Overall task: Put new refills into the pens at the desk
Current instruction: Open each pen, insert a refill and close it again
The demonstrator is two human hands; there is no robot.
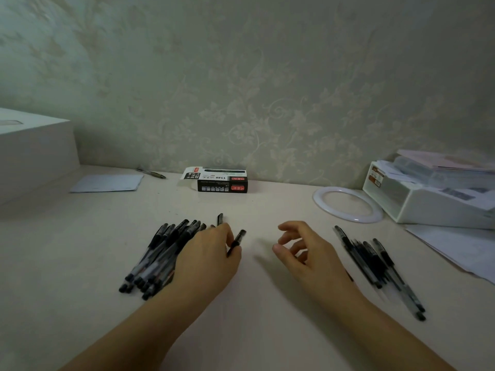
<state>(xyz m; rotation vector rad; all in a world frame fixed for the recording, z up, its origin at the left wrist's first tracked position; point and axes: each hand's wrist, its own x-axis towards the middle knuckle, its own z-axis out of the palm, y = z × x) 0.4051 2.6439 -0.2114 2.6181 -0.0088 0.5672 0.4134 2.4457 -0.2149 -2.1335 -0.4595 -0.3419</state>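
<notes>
I am pinching one black pen [236,242] in my left hand [207,259] beside the left pile [160,257]; my right hand [305,253], empty and loosely curled, should uncap it next.

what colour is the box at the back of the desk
The small cardboard box is black and white with red labels, shown in the head view.

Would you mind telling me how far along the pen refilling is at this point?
Possibly done: the smaller pile of pens at the right, though refills cannot be confirmed. In hand: the left hand holds one pen; the right hand hovers with nothing in it. Left: seemingly the larger pile beside the left hand.
</notes>
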